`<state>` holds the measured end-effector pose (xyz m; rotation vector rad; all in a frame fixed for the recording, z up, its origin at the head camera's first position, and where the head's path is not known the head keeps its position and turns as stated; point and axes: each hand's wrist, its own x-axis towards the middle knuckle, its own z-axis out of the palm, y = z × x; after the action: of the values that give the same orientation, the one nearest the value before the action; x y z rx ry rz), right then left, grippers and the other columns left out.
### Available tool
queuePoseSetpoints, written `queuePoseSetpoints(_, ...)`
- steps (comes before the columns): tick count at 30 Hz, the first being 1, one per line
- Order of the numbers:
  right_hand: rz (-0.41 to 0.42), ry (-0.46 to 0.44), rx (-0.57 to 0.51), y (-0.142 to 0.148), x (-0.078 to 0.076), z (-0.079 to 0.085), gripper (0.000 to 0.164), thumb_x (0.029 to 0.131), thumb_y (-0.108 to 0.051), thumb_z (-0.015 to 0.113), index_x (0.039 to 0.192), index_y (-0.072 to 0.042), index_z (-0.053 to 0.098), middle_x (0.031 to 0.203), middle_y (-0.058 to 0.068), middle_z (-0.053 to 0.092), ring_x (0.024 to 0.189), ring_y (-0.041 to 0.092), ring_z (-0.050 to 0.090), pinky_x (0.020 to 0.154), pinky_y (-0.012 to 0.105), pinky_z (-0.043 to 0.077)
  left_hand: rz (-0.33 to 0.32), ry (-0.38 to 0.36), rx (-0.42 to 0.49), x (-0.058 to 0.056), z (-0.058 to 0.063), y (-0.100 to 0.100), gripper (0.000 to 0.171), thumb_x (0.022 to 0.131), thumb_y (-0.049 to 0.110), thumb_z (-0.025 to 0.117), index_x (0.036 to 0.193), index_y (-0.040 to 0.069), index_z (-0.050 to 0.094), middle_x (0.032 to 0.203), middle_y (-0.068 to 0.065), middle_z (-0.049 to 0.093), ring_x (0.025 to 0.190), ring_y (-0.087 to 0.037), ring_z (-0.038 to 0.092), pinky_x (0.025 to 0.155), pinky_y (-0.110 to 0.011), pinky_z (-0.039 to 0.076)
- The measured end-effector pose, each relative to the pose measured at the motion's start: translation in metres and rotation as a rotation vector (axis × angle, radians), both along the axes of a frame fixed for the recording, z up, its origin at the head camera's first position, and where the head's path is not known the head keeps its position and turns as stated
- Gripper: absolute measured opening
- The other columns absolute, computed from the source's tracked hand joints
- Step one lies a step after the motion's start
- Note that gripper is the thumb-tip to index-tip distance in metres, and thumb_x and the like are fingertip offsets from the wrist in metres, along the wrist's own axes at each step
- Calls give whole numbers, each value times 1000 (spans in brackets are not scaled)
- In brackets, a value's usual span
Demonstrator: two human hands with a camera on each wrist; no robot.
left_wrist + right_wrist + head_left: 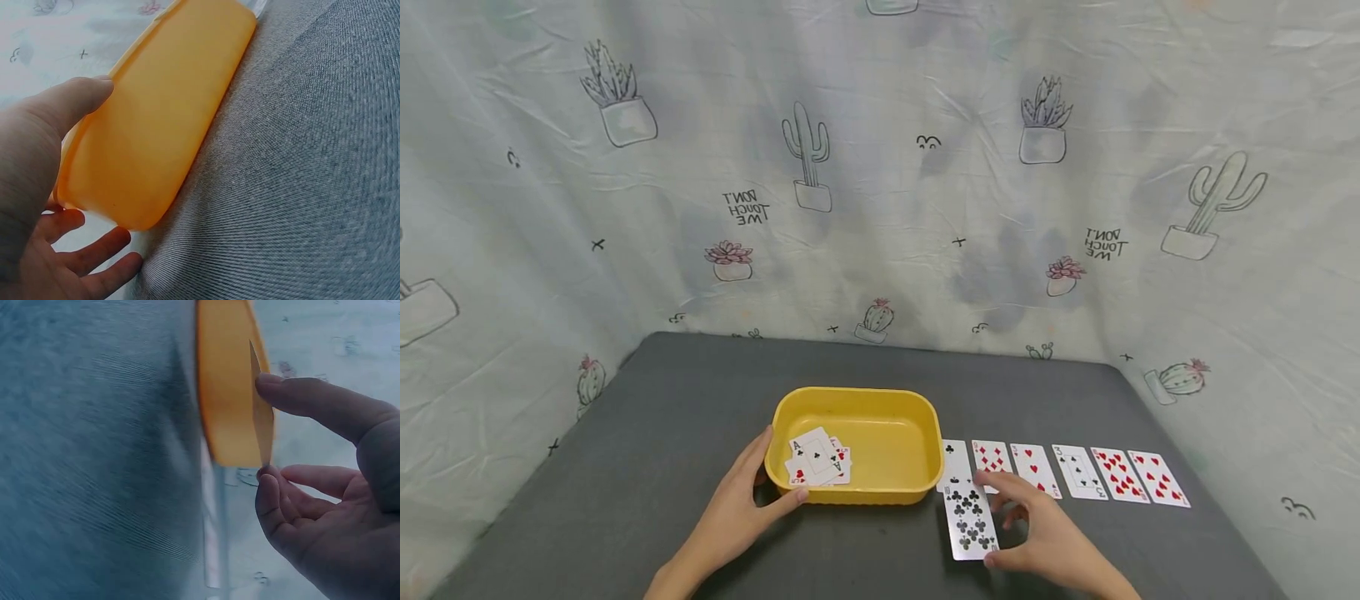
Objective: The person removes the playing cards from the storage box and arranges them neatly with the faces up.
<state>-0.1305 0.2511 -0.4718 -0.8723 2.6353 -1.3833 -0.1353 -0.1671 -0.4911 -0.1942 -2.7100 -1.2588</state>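
My right hand (1033, 529) holds a ten of clubs (970, 521) by its edges, thumb at the near corner and fingers at the far side. The right wrist view shows that card (264, 428) nearly edge-on between thumb and fingertips, raised off the dark cloth. At the left end of a yellow plastic tray (880, 497), my left hand (741, 496) grips it, thumb at the near rim and fingers round the corner. In the left wrist view the tray (150, 119) stands on the cloth. An ace of clubs (816, 456) lies over red-suited cards inside the tray's left part.
A row of face-up cards runs right from the tray: a club card (955, 454) partly covered by the held one, a diamond card (991, 454), a heart card (1033, 467), a spade card (1078, 471) and two more heart cards (1157, 479). A cactus-print curtain (880, 208) surrounds the table (700, 383).
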Motion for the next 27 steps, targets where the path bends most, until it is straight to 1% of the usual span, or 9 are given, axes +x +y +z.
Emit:
queuePoseSetpoints(4,-18,-77,73,-3,-7,-5,87,65,-24,93,140,-8,53,130,7,56,94,15,54,73,27,52,4,-4,3,-1,0,2,111,76,65,74,159,19,18,156,-8,27,130,-25,43,97,-42,47)
queuePoseSetpoints(6,-30,-110,108,-4,-8,-4,87,64,-26,93,139,-7,54,130,6,56,95,15,54,75,27,52,4,-1,4,-1,1,2,111,76,65,74,159,18,18,156,-8,27,130,-25,43,97,-42,47)
queuePoseSetpoints(8,-37,-124,133,-5,-9,-3,87,64,-27,93,139,-7,55,129,6,55,97,16,54,76,28,53,8,-5,1,-1,1,3,111,75,66,73,159,19,18,156,-7,27,129,-25,43,97,-42,47)
queuePoseSetpoints(14,-30,-102,158,-4,-9,-8,88,63,-30,94,138,-7,56,127,5,55,98,14,55,77,28,53,11,-22,-1,-1,3,4,111,76,66,74,159,19,17,156,-8,26,132,-27,40,98,-43,46)
queuePoseSetpoints(17,-29,-68,200,-4,-9,-10,89,61,-32,94,138,-8,56,126,6,55,94,12,55,76,28,53,10,-30,-5,-1,3,5,111,77,65,73,159,18,17,157,-10,25,134,-29,38,99,-44,46)
queuePoseSetpoints(21,-19,-17,255,-4,-10,-11,88,60,-34,94,136,-10,58,124,4,55,88,8,55,74,28,52,11,-30,-2,-1,3,4,110,77,64,74,159,19,16,157,-10,25,134,-29,37,99,-44,46)
queuePoseSetpoints(27,-10,17,246,-3,-11,-12,86,58,-34,95,134,-11,60,114,-2,58,86,7,55,72,27,52,17,-36,-5,-1,4,5,110,76,66,73,159,22,16,157,-9,26,133,-29,39,99,-44,46)
